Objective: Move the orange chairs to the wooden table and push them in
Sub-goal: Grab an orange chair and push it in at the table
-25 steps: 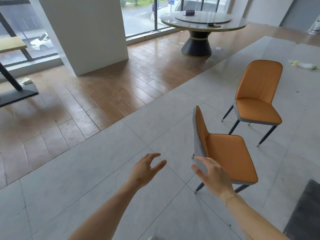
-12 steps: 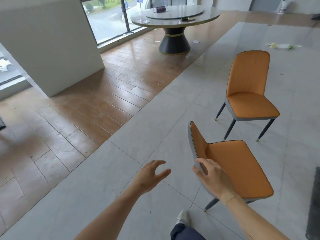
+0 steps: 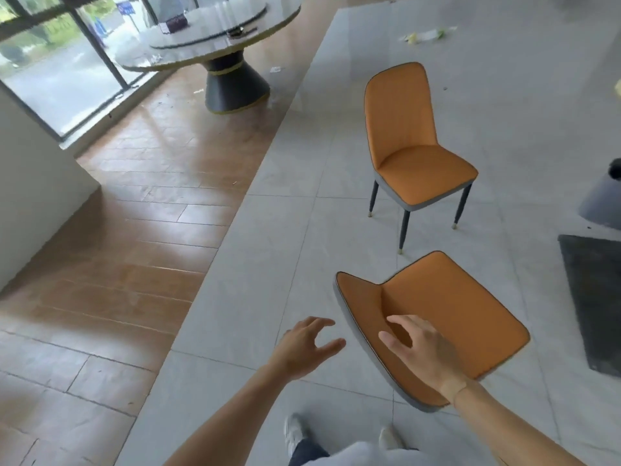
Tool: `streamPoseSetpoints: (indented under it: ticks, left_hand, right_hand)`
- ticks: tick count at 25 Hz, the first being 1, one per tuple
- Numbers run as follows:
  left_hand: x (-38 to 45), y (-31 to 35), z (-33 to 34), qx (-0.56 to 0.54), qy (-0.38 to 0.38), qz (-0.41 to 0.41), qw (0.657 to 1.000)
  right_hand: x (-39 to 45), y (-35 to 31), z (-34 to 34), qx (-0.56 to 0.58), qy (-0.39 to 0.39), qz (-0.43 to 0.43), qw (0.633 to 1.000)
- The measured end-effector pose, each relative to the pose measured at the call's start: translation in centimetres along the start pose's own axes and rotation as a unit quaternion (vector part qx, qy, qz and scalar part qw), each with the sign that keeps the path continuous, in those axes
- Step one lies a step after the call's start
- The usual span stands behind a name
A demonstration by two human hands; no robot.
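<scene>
Two orange chairs with grey edging stand on grey floor tiles. The near chair (image 3: 447,317) is right below me, seen from above, its backrest toward my hands. My right hand (image 3: 420,351) hovers over the top of that backrest with fingers spread and holds nothing. My left hand (image 3: 302,348) is just left of the backrest, fingers spread, apart from it. The far chair (image 3: 410,153) stands upright on dark legs beyond the near one. No wooden table is in view.
A round grey table (image 3: 208,38) on a dark cone base stands at the back left on brown wood-look flooring. A white wall block (image 3: 33,183) is at the left. A dark mat (image 3: 594,297) and a grey object (image 3: 601,196) lie at the right. My shoes (image 3: 295,432) show below.
I have stepped closer and the view has swung right and down. The near chair now sits right under my hands, and my right hand has come over its backrest.
</scene>
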State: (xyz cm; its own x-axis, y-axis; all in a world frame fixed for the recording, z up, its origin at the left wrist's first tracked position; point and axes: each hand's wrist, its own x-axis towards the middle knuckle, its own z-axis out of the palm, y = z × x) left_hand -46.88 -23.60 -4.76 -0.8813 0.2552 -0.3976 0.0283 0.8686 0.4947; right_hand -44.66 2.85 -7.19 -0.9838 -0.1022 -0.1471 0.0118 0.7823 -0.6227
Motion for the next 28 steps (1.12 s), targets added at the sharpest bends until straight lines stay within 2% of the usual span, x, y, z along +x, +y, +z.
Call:
streamPoseSetpoints:
  ticks: [6,11,15,18,23,28]
  left_hand:
    - [10.3,-2.1,-2.9,0.098,-0.08,0.173,0.977]
    - [15.7,-3.2,-3.3,0.172,-0.117,0.341,0.917]
    - [17.7,-3.2,-1.9,0.226,-0.164,0.402,0.872]
    - [17.9,-2.4,-0.8,0.237,-0.164,0.398,0.871]
    - [18.4,-1.5,-0.5,0.268,-0.148,0.401,0.863]
    - [18.1,-0.9,0.3,0.28,-0.113,0.407,0.862]
  right_hand:
    - [0.6,-1.2,3.6,0.024,0.073,0.179,0.981]
    - [-1.6,-5.0,8.3,0.01,0.138,0.359,0.923]
    - [-3.2,-7.3,11.6,-0.007,0.161,0.447,0.88]
    - [-2.9,-7.0,12.0,-0.012,0.163,0.467,0.869]
    - [-2.4,-5.2,11.6,-0.01,0.143,0.454,0.88]
    - [-2.3,-4.1,11.6,-0.018,0.174,0.434,0.884]
